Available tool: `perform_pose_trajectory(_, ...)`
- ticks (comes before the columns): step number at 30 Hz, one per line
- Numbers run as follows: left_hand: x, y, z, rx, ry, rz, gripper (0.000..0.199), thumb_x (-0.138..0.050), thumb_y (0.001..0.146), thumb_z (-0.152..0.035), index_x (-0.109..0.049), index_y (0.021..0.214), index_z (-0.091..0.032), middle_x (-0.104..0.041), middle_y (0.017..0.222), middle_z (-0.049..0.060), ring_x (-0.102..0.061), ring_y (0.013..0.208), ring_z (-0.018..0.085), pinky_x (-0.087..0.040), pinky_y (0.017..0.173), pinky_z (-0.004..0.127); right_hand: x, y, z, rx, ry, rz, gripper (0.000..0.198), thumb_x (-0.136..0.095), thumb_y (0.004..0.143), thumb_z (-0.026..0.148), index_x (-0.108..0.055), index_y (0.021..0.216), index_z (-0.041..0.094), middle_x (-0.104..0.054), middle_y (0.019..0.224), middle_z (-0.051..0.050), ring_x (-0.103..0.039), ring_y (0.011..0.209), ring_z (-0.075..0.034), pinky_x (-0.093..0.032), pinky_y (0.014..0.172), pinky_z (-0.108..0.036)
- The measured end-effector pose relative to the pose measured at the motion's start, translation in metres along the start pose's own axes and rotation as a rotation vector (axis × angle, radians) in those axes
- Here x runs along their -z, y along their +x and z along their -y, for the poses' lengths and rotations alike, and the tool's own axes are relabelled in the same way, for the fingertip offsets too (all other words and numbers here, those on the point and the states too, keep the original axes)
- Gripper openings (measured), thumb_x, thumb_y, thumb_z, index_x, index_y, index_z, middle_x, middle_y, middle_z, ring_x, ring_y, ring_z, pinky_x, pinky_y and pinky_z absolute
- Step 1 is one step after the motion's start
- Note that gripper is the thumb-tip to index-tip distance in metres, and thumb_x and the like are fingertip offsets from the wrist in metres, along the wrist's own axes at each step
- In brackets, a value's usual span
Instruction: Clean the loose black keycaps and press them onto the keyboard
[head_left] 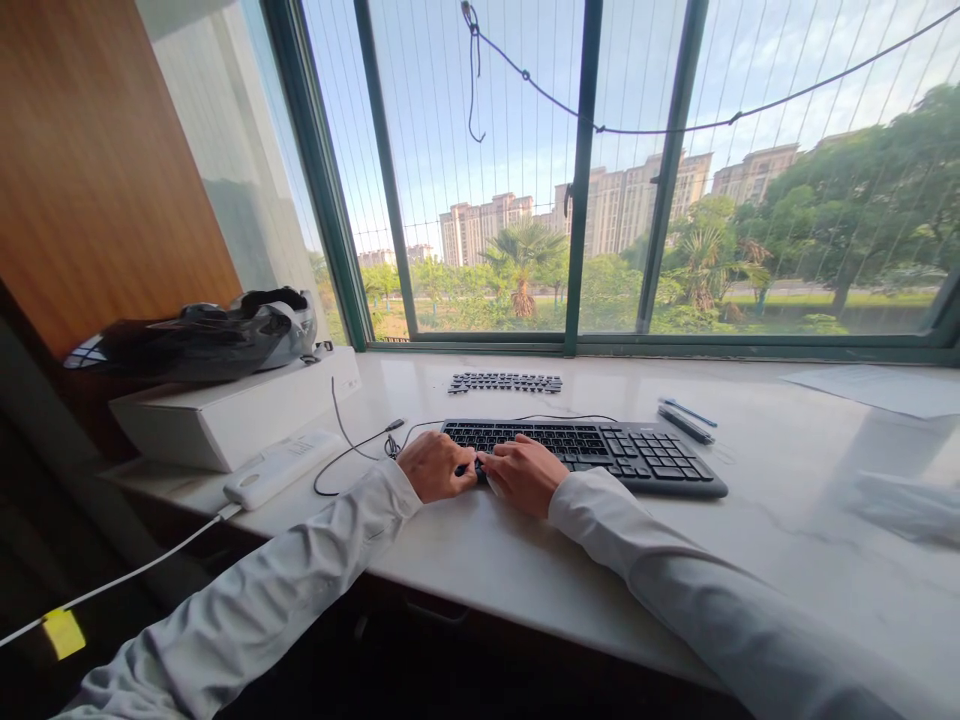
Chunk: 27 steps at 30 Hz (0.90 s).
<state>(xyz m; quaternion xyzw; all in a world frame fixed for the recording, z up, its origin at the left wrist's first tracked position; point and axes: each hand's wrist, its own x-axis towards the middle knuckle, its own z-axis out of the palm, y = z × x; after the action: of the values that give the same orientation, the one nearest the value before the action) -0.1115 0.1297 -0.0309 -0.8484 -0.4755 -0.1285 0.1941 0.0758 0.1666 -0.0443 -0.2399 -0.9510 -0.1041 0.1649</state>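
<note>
A black keyboard (pixel 660 462) lies on the pale marble desk. Keycaps cover its right part, while many positions on the left and middle look bare. My left hand (pixel 435 466) is closed at the keyboard's left front corner, with its thumb against the front edge. Close beside it, my right hand (pixel 521 474) bends over the lower left keys, its fingers drawn together and their tips meeting near my left thumb. Whatever is between the fingers is too small and hidden to name. Behind the keyboard, loose black keycaps (pixel 505 383) are laid out in rows.
Two pens (pixel 685 424) lie right of the keyboard. A white power strip (pixel 281 470), black cables (pixel 352 455) and a white box (pixel 240 405) with a dark bag on top are at left. Paper (pixel 877 390) and clear plastic (pixel 907 505) lie at right. A window stands behind.
</note>
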Motion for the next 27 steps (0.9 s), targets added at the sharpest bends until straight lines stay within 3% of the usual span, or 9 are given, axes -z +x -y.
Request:
perform_pose_trajectory(8, -0.011, -0.006, 0.022, 0.301, -0.237, -0.234, 0.026, -0.05, 0.08, -0.028, -0.075, 0.089, -0.023, -0.072, 0.09, 0.0, -0.068, 0.075, 0.015, -0.051, 0.074, 0.023, -0.003, -0.003, -0.009, 0.012, -0.025, -0.076, 0.033, -0.036, 0.093, 0.024, -0.054, 0.119, 0.017, -0.065, 0.083, -0.004, -0.058, 0.077, -0.014, -0.029, 0.072, -0.029)
perform_pose_trajectory(21, -0.016, -0.004, 0.025, 0.347, -0.18, -0.222, 0.03, -0.046, 0.083, -0.034, -0.074, 0.086, -0.025, -0.071, 0.093, 0.0, -0.067, 0.086, 0.018, -0.05, 0.079, 0.025, 0.01, -0.005, -0.001, -0.119, 0.021, -0.012, 0.029, -0.038, 0.091, 0.026, -0.057, 0.114, 0.025, -0.069, 0.092, -0.004, -0.062, 0.086, -0.015, -0.026, 0.075, -0.032)
perform_pose_trajectory(27, -0.015, 0.003, 0.041, 0.441, 0.025, -0.194, 0.034, -0.042, 0.085, -0.04, -0.073, 0.09, -0.03, -0.072, 0.09, 0.002, -0.067, 0.081, 0.022, -0.049, 0.072, 0.03, 0.012, -0.007, -0.003, -0.089, 0.014, -0.024, 0.029, -0.04, 0.088, 0.024, -0.061, 0.108, 0.025, -0.07, 0.085, -0.003, -0.063, 0.078, -0.016, -0.026, 0.073, -0.032)
